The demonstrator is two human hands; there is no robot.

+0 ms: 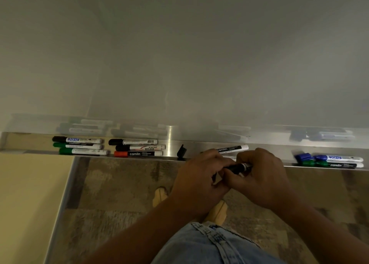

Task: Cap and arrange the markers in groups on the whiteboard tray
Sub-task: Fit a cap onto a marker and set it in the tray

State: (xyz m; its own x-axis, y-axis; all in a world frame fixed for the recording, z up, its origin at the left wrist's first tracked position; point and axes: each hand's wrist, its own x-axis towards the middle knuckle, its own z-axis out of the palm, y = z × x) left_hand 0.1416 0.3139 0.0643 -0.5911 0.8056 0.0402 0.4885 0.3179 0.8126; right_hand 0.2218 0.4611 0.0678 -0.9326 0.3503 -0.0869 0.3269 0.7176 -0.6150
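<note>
Both hands meet just below the metal tray (265,147), gripping one black marker (238,167) between them. My left hand (201,176) closes over its dark end and my right hand (263,176) holds its white barrel. Behind them a white Camlin marker (232,149) lies on the tray. A loose black cap (181,151) stands to their left. Further left lie three capped markers (139,148), black, black and red, and beyond them a group of one black and two green markers (79,145). At the right end lie a blue marker (337,158), a green marker (337,165) and a loose blue cap (303,156).
The whiteboard (179,54) fills the upper view and mirrors the markers faintly. A cream wall (30,194) is at lower left. Below are patterned floor (119,194), my jeans (209,245) and light shoes (217,211).
</note>
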